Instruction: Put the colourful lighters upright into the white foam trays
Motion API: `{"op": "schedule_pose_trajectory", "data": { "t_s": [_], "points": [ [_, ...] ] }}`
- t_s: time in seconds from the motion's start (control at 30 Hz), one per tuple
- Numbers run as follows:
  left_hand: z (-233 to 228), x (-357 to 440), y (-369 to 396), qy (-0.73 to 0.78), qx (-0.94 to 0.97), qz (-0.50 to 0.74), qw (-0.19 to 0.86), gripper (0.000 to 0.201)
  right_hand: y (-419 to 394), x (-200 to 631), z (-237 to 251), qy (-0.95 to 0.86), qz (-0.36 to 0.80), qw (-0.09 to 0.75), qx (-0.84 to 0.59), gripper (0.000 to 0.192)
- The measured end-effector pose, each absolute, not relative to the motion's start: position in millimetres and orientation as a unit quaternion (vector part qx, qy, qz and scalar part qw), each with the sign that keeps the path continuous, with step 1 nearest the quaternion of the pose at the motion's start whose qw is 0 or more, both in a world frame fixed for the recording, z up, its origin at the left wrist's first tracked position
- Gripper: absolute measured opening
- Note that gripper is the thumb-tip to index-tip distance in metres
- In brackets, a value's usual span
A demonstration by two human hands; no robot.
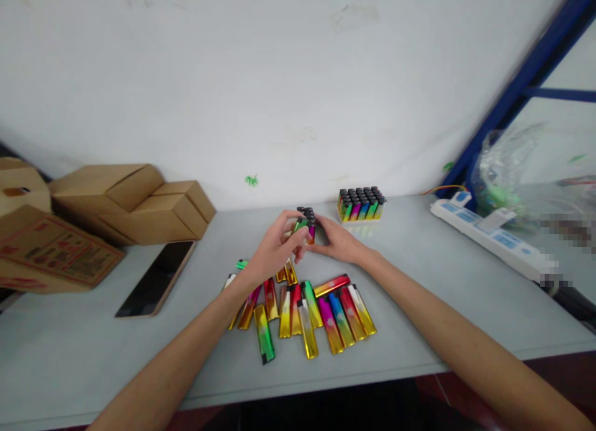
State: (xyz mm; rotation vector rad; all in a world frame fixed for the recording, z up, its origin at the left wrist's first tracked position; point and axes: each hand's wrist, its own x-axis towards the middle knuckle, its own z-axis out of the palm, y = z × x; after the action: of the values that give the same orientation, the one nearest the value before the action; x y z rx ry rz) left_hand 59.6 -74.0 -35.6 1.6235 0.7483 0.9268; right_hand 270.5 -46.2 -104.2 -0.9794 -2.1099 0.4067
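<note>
My left hand (279, 244) pinches a green lighter (302, 223) at the near side of a small upright group of black-topped lighters (310, 231). Fingers partly cover that lighter. From the right, my right hand (339, 240) curves around the same group, thumb in front and fingers at its side, holding it. In front of both hands lie several loose shiny lighters (330, 325) in red, green, blue, purple and silver fading to gold. My left forearm hides some of them. Behind and to the right stands a packed block of upright lighters (361, 205).
Brown cardboard boxes (125, 201) stand at the left, with a phone (156, 279) lying flat beside them. A white power strip (488, 235) runs along the right, near a clear plastic bag (505, 164) and blue metal frame (512, 83). The white wall (279, 95) borders the table's back.
</note>
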Motion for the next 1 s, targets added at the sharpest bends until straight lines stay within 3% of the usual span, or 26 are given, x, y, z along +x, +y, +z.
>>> {"op": "schedule_pose_trajectory", "data": {
  "t_s": [0.2, 0.33, 1.0],
  "points": [
    [-28.8, 58.7, -76.7, 0.320, 0.622, 0.356, 0.620, 0.045, -46.6, 271.1, -103.3, -0.827, 0.160, 0.367, -0.395, 0.083],
    [-27.4, 57.8, -72.8, 0.362, 0.598, 0.347, 0.625, 0.062, -47.5, 271.2, -102.9, -0.825, 0.158, 0.363, -0.404, 0.084],
    [-33.5, 58.5, -69.4, 0.395, 0.553, 0.395, 0.619, 0.039, -46.8, 272.0, -107.0, -0.822, 0.142, 0.357, -0.419, 0.084]
  ]
}}
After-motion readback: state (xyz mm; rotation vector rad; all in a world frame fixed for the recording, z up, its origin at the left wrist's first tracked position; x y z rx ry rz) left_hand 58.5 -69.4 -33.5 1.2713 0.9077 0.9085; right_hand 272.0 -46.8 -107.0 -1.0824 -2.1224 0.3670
